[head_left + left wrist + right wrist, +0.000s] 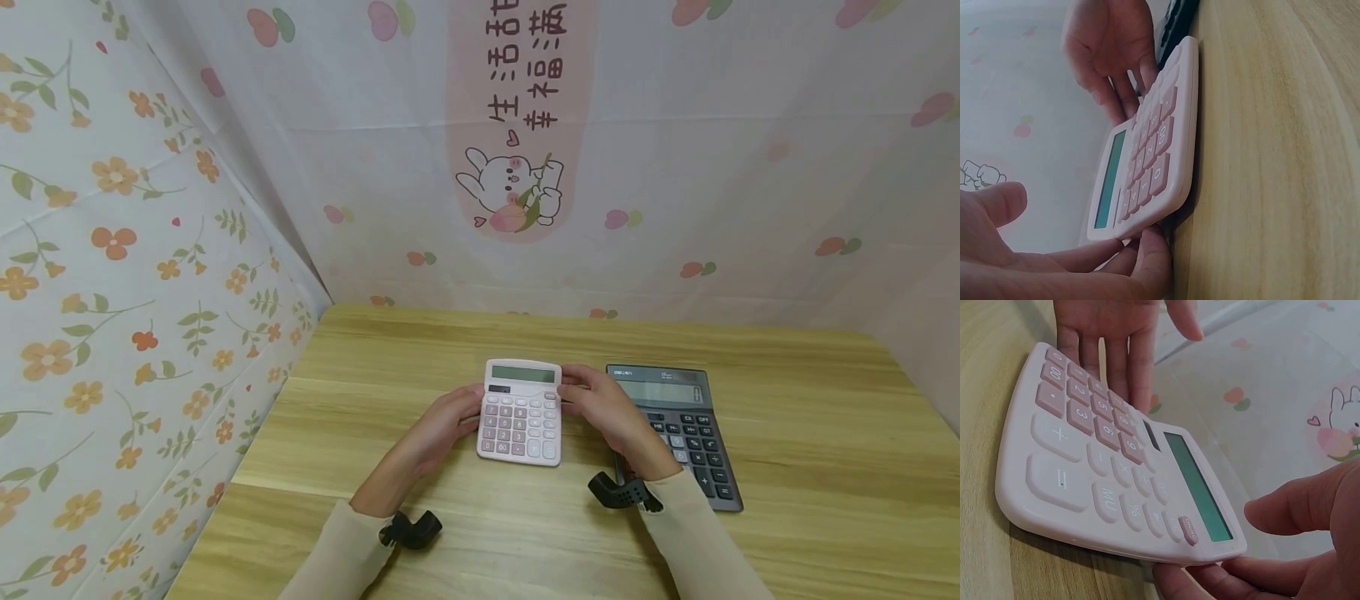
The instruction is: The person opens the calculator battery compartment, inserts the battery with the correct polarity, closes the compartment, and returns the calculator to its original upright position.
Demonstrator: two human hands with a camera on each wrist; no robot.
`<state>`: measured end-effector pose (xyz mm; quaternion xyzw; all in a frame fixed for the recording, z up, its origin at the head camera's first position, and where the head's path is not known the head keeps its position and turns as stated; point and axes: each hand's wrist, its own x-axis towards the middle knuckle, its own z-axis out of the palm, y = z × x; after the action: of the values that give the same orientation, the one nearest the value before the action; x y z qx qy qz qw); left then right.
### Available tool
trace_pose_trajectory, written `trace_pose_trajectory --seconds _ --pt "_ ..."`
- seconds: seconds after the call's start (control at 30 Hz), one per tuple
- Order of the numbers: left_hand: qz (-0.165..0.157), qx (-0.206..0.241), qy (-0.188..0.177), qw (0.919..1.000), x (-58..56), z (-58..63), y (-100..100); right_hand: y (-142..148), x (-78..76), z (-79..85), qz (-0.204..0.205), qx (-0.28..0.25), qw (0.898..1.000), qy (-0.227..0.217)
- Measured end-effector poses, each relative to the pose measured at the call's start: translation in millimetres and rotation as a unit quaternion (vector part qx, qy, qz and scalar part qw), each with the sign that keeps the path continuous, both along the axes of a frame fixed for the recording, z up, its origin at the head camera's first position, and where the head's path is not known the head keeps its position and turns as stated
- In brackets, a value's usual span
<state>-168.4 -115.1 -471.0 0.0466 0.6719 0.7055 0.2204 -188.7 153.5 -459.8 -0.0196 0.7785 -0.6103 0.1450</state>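
A pale pink calculator point(519, 475) with darker pink number keys and a green display lies face up on the wooden table, between both hands. My left hand point(441, 427) is at its left side, fingertips touching the edge, and the thumb point(1007, 203) stands off it in the left wrist view. At the right side, my right hand point(609, 414) has its fingers point(1182, 584) against the underside of the edge near the display, its thumb point(1279, 509) lifted away. A larger dark grey calculator point(708, 450) lies to the right, partly hidden under the right hand and wrist.
Black wrist-worn cameras point(411, 530) sit on both sleeves. The wooden table point(825, 433) extends right of the dark calculator. Behind it hangs a white cloth point(675, 192) with a rabbit print, and on the left a flowered cloth point(135, 333).
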Motion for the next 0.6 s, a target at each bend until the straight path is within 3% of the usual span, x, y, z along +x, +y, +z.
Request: trace_pose_trajectory --seconds 0.6 --pt "-0.01 0.004 0.002 0.9999 -1.1 -1.0 0.3 0.4 1.6 1.4 0.001 0.008 1.0 -0.002"
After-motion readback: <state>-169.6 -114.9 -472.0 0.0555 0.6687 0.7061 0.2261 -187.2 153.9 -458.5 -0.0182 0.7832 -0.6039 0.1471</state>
